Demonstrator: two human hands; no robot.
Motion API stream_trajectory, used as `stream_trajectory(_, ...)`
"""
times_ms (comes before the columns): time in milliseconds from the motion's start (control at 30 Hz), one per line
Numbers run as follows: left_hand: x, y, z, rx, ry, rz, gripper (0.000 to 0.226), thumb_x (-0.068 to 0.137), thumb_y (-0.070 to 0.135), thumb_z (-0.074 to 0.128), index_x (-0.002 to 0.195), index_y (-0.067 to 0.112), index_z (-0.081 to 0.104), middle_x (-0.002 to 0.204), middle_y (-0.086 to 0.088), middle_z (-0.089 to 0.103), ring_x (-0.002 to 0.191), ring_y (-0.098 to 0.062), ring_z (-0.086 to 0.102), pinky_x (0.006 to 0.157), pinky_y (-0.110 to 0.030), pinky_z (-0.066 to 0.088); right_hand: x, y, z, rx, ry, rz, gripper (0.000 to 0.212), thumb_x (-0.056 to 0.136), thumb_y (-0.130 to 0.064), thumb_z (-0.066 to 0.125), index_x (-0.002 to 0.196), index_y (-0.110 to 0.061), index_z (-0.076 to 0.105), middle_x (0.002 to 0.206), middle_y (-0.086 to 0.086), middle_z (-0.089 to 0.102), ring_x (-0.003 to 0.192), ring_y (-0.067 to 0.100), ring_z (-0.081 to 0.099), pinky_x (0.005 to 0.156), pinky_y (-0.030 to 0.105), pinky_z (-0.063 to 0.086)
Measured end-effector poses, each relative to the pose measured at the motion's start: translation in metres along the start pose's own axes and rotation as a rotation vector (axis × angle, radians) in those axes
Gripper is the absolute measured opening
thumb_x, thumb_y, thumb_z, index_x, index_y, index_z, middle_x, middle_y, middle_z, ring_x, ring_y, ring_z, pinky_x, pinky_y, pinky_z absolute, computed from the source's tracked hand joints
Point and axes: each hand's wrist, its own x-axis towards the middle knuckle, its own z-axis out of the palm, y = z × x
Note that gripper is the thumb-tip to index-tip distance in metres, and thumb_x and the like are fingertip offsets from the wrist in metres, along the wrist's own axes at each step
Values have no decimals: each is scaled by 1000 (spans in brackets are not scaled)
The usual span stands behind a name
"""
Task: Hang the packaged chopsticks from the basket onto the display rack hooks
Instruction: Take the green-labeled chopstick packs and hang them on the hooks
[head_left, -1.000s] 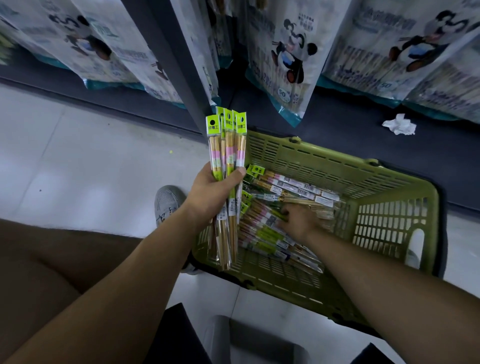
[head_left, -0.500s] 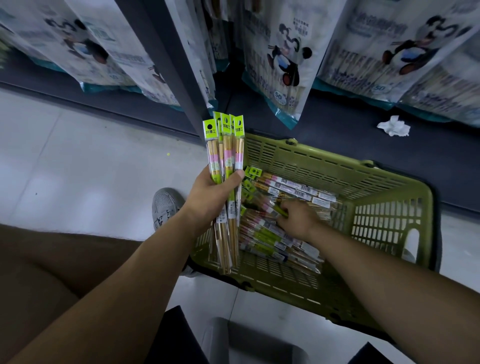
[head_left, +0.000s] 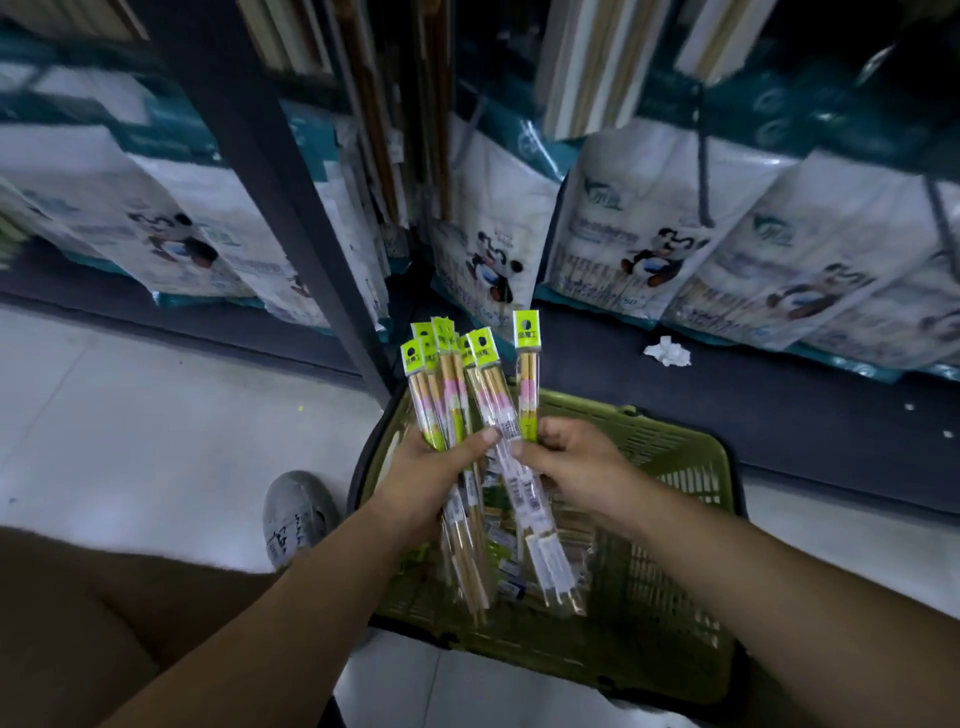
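Note:
My left hand (head_left: 435, 472) grips a fanned bundle of several clear chopstick packets with lime-green header tags (head_left: 445, 385), held upright above the green plastic basket (head_left: 681, 525). My right hand (head_left: 570, 467) pinches one more packet (head_left: 528, 374) that stands right beside the bundle, its tag a little higher than the others. Both hands meet over the basket's left half. A few more packets lie in the basket bottom (head_left: 511, 569), mostly hidden by my hands. The display rack (head_left: 291, 171) rises just behind, its hooks not plainly visible.
White bags printed with pandas (head_left: 493, 249) hang along the rack's lower rows, with long chopstick packs above. A crumpled white paper (head_left: 668, 351) lies on the dark base. A grey shoe (head_left: 296, 512) rests on the pale tile floor left of the basket.
My right hand left the basket with a packet and brought it up beside the bundle in my left hand. The view tilted up, showing more of the rack.

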Motion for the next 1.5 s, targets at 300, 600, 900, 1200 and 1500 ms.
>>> stream_trajectory(300,-38,62,50,-37,-19,127,57,74,24,85,125,8,67,116,-18,75,112,-39,71,103,-61,52,-66,-65,-11,-45,148,-308,10,85,-20,83,80,-22,74,67,-1,70,61,7,60,55,31,52)
stream_trajectory(600,-67,141,82,118,-79,265,34,82,4,83,114,6,71,107,-18,78,104,-38,74,95,-54,59,-100,-123,-36,-100,272,-474,30,76,-22,90,81,-28,60,70,12,67,61,18,63,54,45,60)
stream_trajectory(900,-96,200,103,288,-210,549,32,82,13,84,105,34,77,105,1,80,99,-17,76,78,-23,59,-149,-194,-70,-42,423,-673,8,91,-31,74,99,-34,71,87,-5,72,83,20,72,55,27,56)
stream_trajectory(1200,-126,266,144,330,-248,769,50,75,24,84,122,23,67,110,0,78,104,-18,74,89,-35,59,-184,-278,-86,-1,571,-986,15,100,-26,63,88,-29,72,74,-6,64,68,4,57,62,18,45)
stream_trajectory(1500,-130,289,166,256,-185,729,49,78,27,91,120,30,65,109,8,78,103,-15,74,97,-44,55,-197,-325,-123,109,764,-992,32,107,-35,48,84,-34,70,79,0,73,58,12,52,55,28,45)
